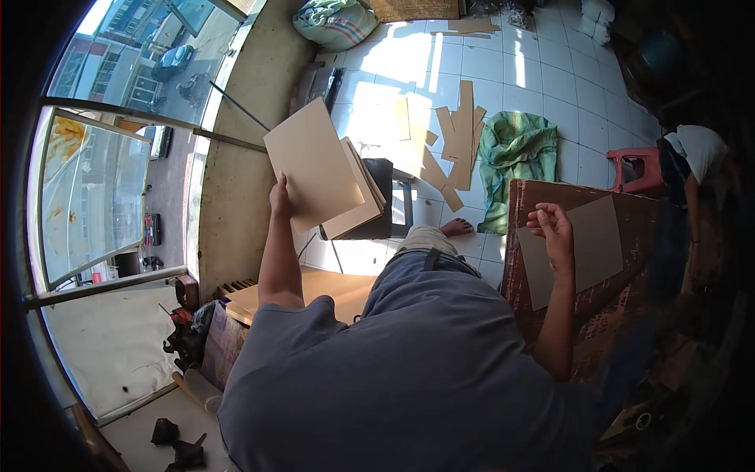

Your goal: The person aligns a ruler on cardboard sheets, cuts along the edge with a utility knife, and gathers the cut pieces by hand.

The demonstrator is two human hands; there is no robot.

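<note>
Nearest the camera, at the lower middle of the frame, the person's grey shirt (409,377) filled the view, with both forearms rising from it. The left hand (281,197), left of centre, was raised with the arm nearly straight, fingers closed on the lower edge of a pale board sheet (313,161) held tilted up above a stack of similar sheets (363,197) on a dark stool (385,208). Gripped only at one edge, that sheet could sag or slip and knock the stack askew. The right hand (553,224), right of centre, was bent at the wrist with fingers curled, resting at the upper left corner of a grey sheet (574,252) lying on a large brown board (598,236); whether it pinched the sheet could not be told. Farther off, toward the upper middle, cardboard offcuts (456,141) and a green cloth (515,149) lay on the white tiled floor (535,79), where a step could slide on them.
</note>
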